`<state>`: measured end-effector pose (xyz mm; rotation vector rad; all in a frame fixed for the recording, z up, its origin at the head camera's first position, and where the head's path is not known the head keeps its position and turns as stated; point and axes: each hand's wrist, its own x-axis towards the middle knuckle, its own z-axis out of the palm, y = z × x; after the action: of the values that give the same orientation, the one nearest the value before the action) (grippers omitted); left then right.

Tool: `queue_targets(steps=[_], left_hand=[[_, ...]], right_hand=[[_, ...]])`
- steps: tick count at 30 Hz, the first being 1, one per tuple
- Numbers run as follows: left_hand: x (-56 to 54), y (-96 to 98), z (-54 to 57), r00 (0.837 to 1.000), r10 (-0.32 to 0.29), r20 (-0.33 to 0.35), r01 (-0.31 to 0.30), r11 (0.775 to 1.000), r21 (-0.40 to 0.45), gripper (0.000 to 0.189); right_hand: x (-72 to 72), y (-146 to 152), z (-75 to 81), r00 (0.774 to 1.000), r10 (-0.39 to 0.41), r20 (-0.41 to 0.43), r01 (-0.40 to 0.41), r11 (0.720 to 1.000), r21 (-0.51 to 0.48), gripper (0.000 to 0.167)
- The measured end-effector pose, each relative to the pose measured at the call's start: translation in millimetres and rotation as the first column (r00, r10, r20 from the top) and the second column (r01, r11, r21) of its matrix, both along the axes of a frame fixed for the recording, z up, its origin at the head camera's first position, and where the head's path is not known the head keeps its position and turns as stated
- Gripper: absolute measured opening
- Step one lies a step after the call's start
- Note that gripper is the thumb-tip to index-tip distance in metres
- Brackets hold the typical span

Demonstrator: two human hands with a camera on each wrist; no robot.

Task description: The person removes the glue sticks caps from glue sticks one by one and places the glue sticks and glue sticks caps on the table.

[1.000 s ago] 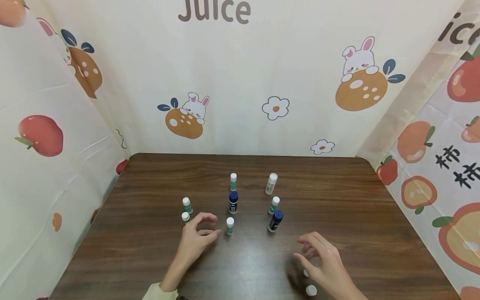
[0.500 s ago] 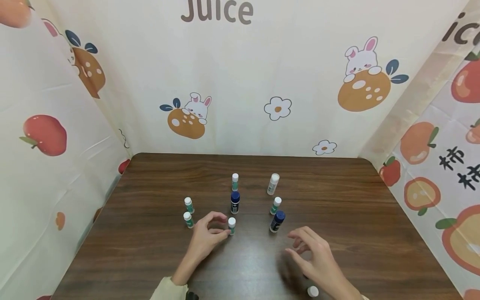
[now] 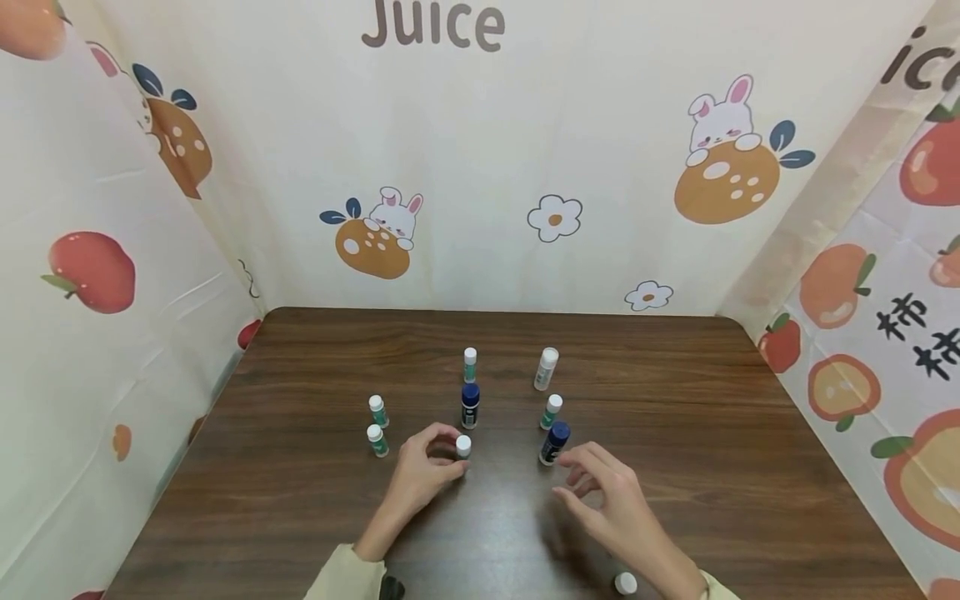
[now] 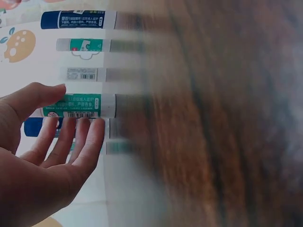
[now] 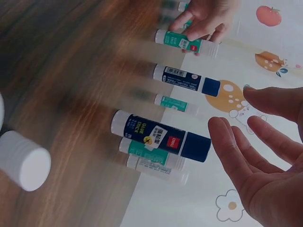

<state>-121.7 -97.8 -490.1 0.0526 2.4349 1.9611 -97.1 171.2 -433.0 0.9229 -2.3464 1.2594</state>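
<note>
My left hand has its thumb and fingers around a small green glue stick with a white cap, which stands upright near the middle of the table. In the left wrist view the thumb lies along one side of this green glue stick, the fingertips along the other. My right hand holds nothing; its fingers are loosely bent, thumb apart. Nearest to it is a dark blue glue stick, standing upright just beyond its fingertips. The right wrist view shows this blue glue stick's label with a gap to the fingers.
Two green glue sticks stand left of my left hand. Behind it are another blue glue stick and a green one. A white glue stick and a green one stand back right. A white cap shows near the front.
My left hand has moved right from beside the left pair to the middle green glue stick and closed around it. My right hand has moved left and forward toward the blue glue stick.
</note>
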Motion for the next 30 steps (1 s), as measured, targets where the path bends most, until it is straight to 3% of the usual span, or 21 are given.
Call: queue_targets(steps=[8, 16, 20, 23, 30], left_hand=[[-2.2, -0.4, -2.6, 0.999, -0.012, 0.043, 0.016, 0.996, -0.085, 0.027], [0.3, 1.4, 2.8, 1.000, -0.021, 0.012, 0.022, 0.997, -0.068, 0.028], [2.2, 3.8, 6.6, 1.000, -0.009, -0.020, 0.008, 0.997, -0.073, 0.028], [5.2, 6.8, 15.2, 0.999, 0.005, -0.044, -0.008, 0.998, -0.064, 0.027], [19.5, 13.5, 56.1, 0.997, -0.001, -0.076, -0.003, 0.999, -0.048, 0.025]], right_hand=[[-3.8, -14, 3.5, 1.000, 0.018, -0.019, -0.019, 0.999, -0.033, 0.046], [2.1, -28, 33.0, 0.998, 0.042, -0.043, -0.044, 0.997, -0.056, 0.044], [2.0, -31, 38.8, 0.998, 0.046, -0.036, -0.048, 0.997, -0.054, 0.042], [1.3, -34, 41.4, 0.999, 0.033, -0.030, -0.034, 0.998, -0.051, 0.043], [-10.9, -35, 23.5, 0.999, 0.043, -0.014, -0.044, 0.998, -0.055, 0.044]])
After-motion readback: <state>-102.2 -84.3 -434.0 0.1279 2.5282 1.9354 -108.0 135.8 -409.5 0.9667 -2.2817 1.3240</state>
